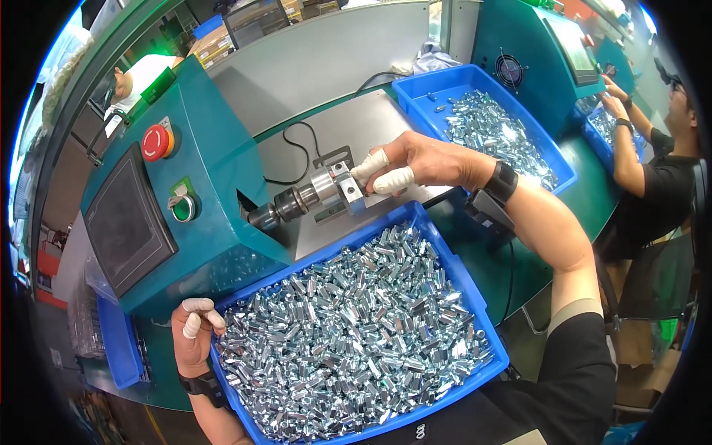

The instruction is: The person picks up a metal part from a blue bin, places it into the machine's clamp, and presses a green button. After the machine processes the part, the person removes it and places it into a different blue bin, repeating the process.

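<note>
Loading step: right hand (415, 163) pinches a part at the chuck (337, 189); left hand (194, 334) grips the tray (475, 285) rim. Next needs a straight seat.

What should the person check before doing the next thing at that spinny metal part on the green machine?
1. Right hand fingertips at the metal chuck fixture: ok, covered fingers touch it.
2. Part seated in the fixture: cannot tell, fingers hide it.
3. Left hand on the near blue tray corner: ok.
4. Near tray stocked with shiny metal pieces: ok, full.
5. Red stop button reachable: ok, uncovered.
6. Black cable away from the chuck: ok.
</note>
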Demonstrator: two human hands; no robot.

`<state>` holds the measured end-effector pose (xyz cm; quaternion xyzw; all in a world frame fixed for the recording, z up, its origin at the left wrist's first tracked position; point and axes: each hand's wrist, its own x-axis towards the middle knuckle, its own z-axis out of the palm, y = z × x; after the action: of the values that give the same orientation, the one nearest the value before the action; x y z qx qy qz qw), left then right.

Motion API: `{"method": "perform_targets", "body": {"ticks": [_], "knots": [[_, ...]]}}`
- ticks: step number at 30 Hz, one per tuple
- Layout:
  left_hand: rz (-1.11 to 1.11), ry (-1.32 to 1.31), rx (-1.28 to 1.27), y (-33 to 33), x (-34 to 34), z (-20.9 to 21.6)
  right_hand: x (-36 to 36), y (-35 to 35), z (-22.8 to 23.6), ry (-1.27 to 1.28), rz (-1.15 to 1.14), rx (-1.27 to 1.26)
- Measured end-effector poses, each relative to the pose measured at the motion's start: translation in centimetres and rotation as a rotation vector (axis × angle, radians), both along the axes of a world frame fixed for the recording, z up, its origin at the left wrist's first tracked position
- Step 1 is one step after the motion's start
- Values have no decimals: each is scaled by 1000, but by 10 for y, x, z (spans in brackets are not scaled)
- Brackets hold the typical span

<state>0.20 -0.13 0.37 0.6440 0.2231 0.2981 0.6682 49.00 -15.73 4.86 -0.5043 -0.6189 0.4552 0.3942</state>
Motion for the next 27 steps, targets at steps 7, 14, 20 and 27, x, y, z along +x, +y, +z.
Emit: {"method": "perform_targets", "body": {"ticks": [7, 14, 20, 27], "knots": [[-9, 2, 19, 3, -3, -2, -21, -7, 23, -66, -427, -254], [-44, 21, 62, 2, 2, 1, -25, 9, 10, -752, -553, 177], [-54, 11, 75, 1, 2, -1, -45, 11, 37, -1193, -507, 208], [-74, 7, 65, 3, 2, -5, 24, -50, 43, -1458, -775, 79]]}}
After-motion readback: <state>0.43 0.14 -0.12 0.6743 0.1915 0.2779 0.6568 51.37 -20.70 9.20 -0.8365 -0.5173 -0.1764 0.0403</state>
